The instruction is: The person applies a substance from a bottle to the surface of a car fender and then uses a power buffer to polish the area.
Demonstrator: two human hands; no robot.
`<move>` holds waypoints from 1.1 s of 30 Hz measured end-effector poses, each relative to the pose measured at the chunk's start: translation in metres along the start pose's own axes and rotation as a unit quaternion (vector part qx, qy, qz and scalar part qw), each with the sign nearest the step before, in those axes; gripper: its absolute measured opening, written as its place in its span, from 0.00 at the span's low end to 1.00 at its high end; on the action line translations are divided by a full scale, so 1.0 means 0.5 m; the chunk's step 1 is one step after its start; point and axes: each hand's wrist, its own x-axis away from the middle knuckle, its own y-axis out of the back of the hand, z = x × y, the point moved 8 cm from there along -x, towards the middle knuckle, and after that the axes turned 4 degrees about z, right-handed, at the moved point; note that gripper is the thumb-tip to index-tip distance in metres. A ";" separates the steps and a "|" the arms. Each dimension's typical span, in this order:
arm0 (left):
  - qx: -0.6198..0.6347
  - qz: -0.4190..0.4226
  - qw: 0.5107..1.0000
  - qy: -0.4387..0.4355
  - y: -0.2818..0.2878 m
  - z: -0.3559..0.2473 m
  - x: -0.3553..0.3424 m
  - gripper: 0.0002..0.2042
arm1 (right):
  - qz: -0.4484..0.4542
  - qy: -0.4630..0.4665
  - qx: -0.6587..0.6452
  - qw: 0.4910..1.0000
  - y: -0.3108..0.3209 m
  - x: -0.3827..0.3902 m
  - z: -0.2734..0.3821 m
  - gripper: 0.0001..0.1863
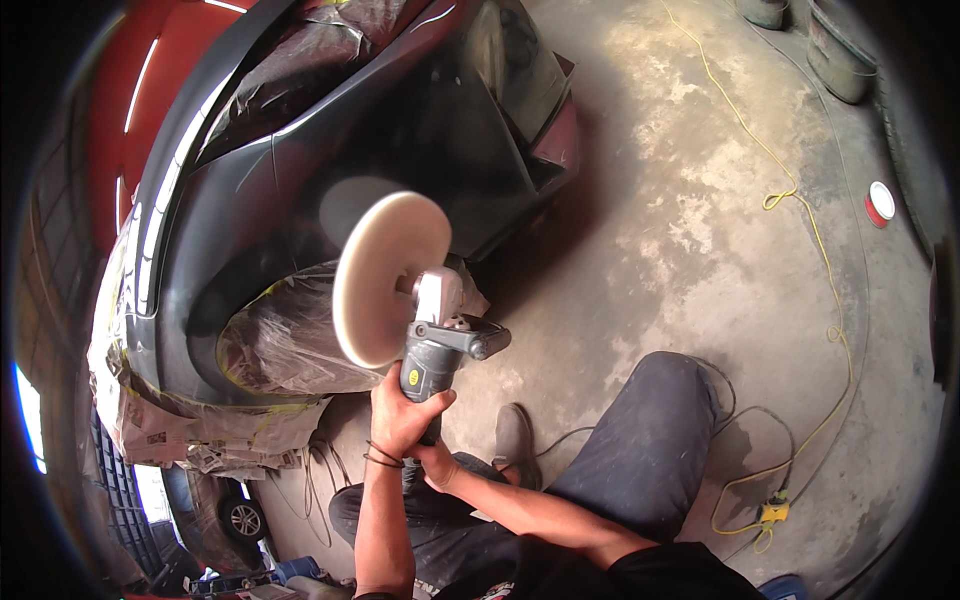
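Observation:
My left hand (402, 413) is wrapped round the grey body of an electric polisher (431, 368). Just below and behind it, my right hand (436, 464) is closed on the rear of the same tool, its fingers partly hidden. A large round white pad (392, 278) sits at the polisher's head, facing the dark, glossy car body (300, 190). On that panel a round, pale reflection of the pad shows. Whether the pad touches the paint I cannot tell. The side handle (484, 344) sticks out to the right, with no hand on it.
Plastic sheeting (290, 340) and taped newspaper (225, 438) cover the wheel area and lower edge. A yellow cord (740, 115) runs over the concrete floor to a yellow connector (774, 512). A red-and-white can (880, 204) and a dark bin (840, 62) stand at the right.

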 end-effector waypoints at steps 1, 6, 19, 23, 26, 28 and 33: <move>-0.004 0.016 1.000 0.007 -0.023 0.015 -0.012 0.33 | -0.051 0.015 -0.009 0.999 0.024 0.005 0.009 0.32; 0.071 0.101 0.992 0.014 -0.151 0.050 -0.083 0.34 | -0.091 0.002 0.016 0.996 0.135 0.001 0.054 0.29; 0.351 0.133 0.921 -0.102 -0.182 -0.047 -0.122 0.31 | -0.114 0.124 0.322 0.932 0.149 -0.018 0.302 0.04; 0.389 0.071 0.913 -0.098 -0.151 0.002 -0.081 0.32 | -0.059 0.093 0.367 0.924 0.148 -0.016 0.263 0.05; 0.345 0.054 0.930 -0.119 -0.149 -0.017 -0.085 0.31 | -0.030 0.102 0.267 0.958 0.118 -0.013 0.256 0.08; 0.279 0.051 0.953 -0.109 -0.173 -0.040 -0.112 0.32 | -0.034 0.109 0.251 0.961 0.109 -0.010 0.293 0.09; 0.218 0.076 0.968 -0.100 -0.236 -0.176 -0.195 0.34 | -0.040 0.101 0.222 0.969 0.165 -0.017 0.431 0.12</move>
